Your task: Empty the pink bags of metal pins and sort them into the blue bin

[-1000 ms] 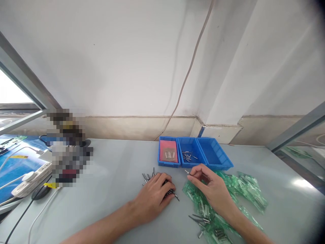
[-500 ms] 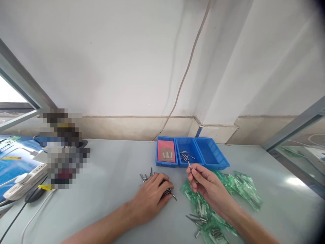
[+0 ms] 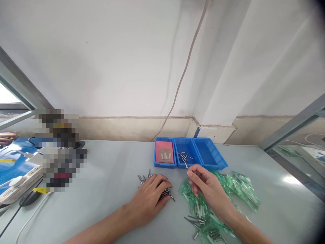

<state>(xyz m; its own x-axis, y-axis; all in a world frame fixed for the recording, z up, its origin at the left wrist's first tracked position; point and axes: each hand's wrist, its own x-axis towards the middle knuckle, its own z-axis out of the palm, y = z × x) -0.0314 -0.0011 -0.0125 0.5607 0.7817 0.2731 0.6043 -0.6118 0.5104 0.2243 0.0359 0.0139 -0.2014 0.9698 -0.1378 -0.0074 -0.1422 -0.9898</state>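
My left hand [image 3: 152, 195] rests over a heap of thin metal rods [image 3: 166, 192]. Its fingers are bent and a little apart, with the thumb away from them; part of the heap is hidden beneath. Between thumb and fingertips my right hand [image 3: 203, 179] pinches one small metal rod [image 3: 186, 165], its tip pointing up and left. This rod is just in front of the middle blue bin [image 3: 186, 144], where several similar rods [image 3: 183, 156] lie. Under and beside the right hand are green plastic bags [image 3: 199, 203] with metal parts inside.
The left blue bin [image 3: 165, 165] holds a pink sheet and a small clear packet [image 3: 166, 155]. A third blue bin [image 3: 209, 152] stands to the right. Loose rods [image 3: 194, 221] lie by the bags. A power strip [image 3: 22, 181] and cables are at left, near another person's hand [image 3: 7, 138].
The rod in my right hand has tilted further left. My left hand stays over the heap. Another person's hand now shows at the far left. The view has shifted slightly.
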